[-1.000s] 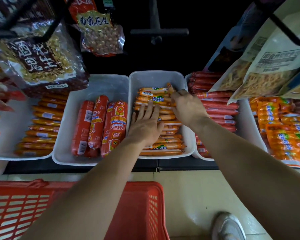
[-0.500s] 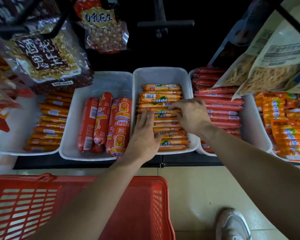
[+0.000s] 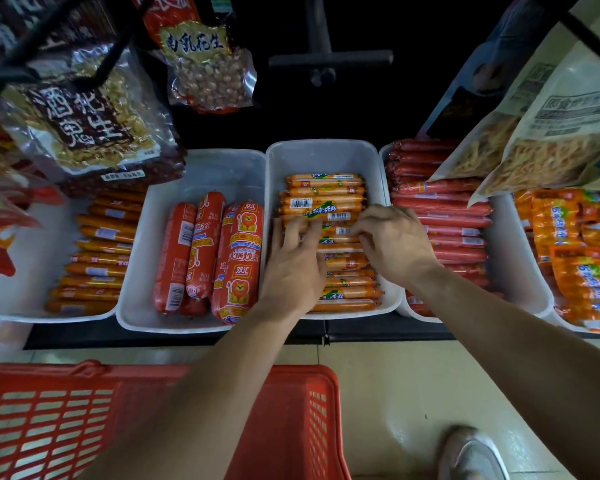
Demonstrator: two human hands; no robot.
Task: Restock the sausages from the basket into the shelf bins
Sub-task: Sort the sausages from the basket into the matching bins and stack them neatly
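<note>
Thin orange sausages (image 3: 324, 197) lie stacked crosswise in the middle white bin (image 3: 323, 152). Both my hands are inside this bin, on top of the pile. My left hand (image 3: 293, 268) lies with fingers spread and nearly straight, pressing on the sausages at the bin's left side. My right hand (image 3: 394, 245) has its fingers curled down over the end of a sausage near the pile's middle; the thumb is hidden. The red basket (image 3: 302, 403) stands on the floor below, under my left forearm, and its inside is mostly hidden.
Left of this bin, a white bin (image 3: 201, 168) holds thick red sausages (image 3: 239, 258). Further bins hold orange sticks (image 3: 97, 251) at far left and red sticks (image 3: 440, 209) at right. Snack bags (image 3: 84, 129) hang overhead. My shoe (image 3: 471, 455) is on the tiled floor.
My right hand came from the back of the bin toward the pile's middle. My left hand stayed on the sausages, shifting slightly. The camera view dropped a little.
</note>
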